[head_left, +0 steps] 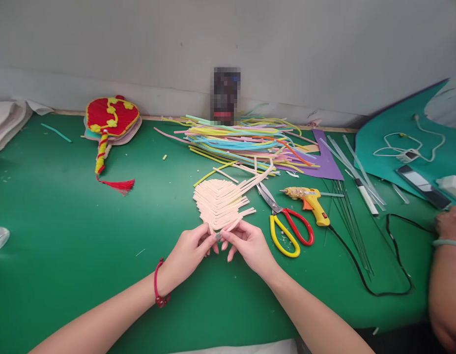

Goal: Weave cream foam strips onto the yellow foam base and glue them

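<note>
- The scissors, with one red and one yellow handle loop, lie with slightly parted blades on the green table.
- Just left of the scissors is the cream leaf-shaped piece, built of soft strips laid in V-shaped rows; loose strip ends stick out from its right side toward the scissors' blades.
- The left hand, lower left of the scissors, pinches the piece's narrow near end between thumb and finger; a red bracelet circles that wrist.
- The right hand, nearer to the scissors, pinches a strip at the same end, its fingertips close beside the left's.
- Beyond the scissors lies a heap of coloured strips, partly over a purple sheet.
- Right of the scissors rests a yellow glue gun, its black cord trailing rightward past thin green wires.
- Well left of the scissors and farther back lies a red fan with a red tassel.
- Far right of the scissors is another person's hand; I cannot tell its grip.
</note>
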Demonstrator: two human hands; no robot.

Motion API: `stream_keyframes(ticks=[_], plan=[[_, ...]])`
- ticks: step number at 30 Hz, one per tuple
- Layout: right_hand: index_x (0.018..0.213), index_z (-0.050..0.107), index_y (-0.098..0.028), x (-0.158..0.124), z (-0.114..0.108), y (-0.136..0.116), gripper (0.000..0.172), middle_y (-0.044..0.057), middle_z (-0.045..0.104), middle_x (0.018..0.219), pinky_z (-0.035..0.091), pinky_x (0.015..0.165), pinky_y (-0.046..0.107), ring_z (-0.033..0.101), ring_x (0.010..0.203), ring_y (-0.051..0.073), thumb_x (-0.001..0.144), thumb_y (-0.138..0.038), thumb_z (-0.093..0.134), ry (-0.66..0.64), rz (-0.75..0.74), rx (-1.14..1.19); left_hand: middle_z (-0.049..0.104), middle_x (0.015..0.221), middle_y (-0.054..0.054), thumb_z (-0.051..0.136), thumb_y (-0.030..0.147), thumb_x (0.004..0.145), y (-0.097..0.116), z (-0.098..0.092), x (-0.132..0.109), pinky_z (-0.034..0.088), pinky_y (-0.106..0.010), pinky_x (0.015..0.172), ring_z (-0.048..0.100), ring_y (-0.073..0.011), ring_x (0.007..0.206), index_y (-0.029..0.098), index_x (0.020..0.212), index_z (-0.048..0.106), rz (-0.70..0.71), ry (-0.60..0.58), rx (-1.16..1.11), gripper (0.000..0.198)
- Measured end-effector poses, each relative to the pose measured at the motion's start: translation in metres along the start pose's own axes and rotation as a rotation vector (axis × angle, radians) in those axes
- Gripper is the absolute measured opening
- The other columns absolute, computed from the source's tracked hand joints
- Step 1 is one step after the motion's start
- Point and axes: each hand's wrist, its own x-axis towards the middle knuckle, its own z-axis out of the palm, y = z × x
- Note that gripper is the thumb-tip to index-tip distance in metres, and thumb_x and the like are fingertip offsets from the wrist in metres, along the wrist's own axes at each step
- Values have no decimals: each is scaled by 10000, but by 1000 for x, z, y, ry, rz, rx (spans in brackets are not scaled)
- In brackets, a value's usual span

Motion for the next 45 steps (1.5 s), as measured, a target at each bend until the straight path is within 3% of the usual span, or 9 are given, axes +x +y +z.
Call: stream_keyframes(ticks=[8, 11, 19, 28, 32, 35, 37, 40, 45], plan=[[702, 604, -167, 1, -5, -5, 282, -7, 628, 585, 507, 377, 181, 625, 556, 129, 688, -403, 757, 31, -9, 5, 685, 800, -11, 531, 362, 876, -4, -4, 1, 495, -221, 657, 619, -118, 672, 182, 811, 602, 32, -101, -121, 204], [707, 615, -163, 1, -4, -6, 285, -7, 623, 590, 515, 377, 189, 628, 565, 135, 671, -400, 770, 45, -10, 21, 702, 784, -32, 562, 389, 850, -2, -1, 2, 521, -242, 653, 646, -138, 681, 171, 807, 619, 14, -44, -216, 230], [727, 626, -150, -3, 9, 8, 340, -13, 607, 623, 558, 408, 227, 580, 522, 104, 648, -441, 782, 213, -10, 140, 712, 700, -48, 693, 557, 700, 4, 15, 0, 569, -292, 674, 676, -167, 666, 141, 792, 613, -160, 253, -550, 434], [746, 659, -146, -1, -5, -4, 338, 8, 626, 697, 533, 401, 181, 590, 614, 113, 615, -417, 812, 252, -14, 168, 726, 724, -69, 679, 529, 724, 4, 19, -3, 573, -303, 683, 684, -173, 665, 140, 775, 607, -182, 194, -543, 398], [708, 651, -140, 6, -17, -11, 338, 14, 633, 673, 500, 376, 159, 588, 585, 105, 621, -428, 807, 246, -6, 115, 734, 799, -78, 546, 490, 835, 4, 4, -4, 571, -323, 679, 693, -192, 699, 150, 895, 624, -94, 121, -273, 354], [708, 654, -137, 13, -21, -11, 348, 24, 651, 681, 500, 390, 155, 609, 591, 109, 626, -442, 798, 268, -11, 65, 724, 937, -62, 470, 412, 905, 3, -16, -7, 543, -333, 797, 684, -193, 835, 185, 987, 633, 95, 406, 211, 292], [713, 654, -135, 16, -20, -8, 362, 30, 663, 682, 512, 404, 165, 627, 595, 118, 619, -453, 797, 284, -9, 46, 717, 1004, -51, 429, 372, 937, 0, -28, -7, 530, -318, 842, 677, -187, 907, 197, 1036, 633, 198, 502, 405, 287], [713, 642, -134, 18, -16, -2, 385, 41, 676, 676, 525, 412, 183, 655, 603, 142, 602, -467, 800, 285, 15, 36, 695, 1126, -52, 382, 304, 965, -7, -32, -8, 526, -292, 889, 664, -175, 1001, 193, 1155, 602, 322, 438, 578, 312], [711, 615, -137, 17, -11, 5, 396, 53, 690, 687, 541, 427, 195, 674, 615, 157, 621, -482, 787, 274, 28, 13, 530, 1374, -150, 341, 275, 977, -18, -9, -18, 439, -396, 1036, 522, -246, 1249, 108, 1362, 449, 496, 277, 971, 434]])
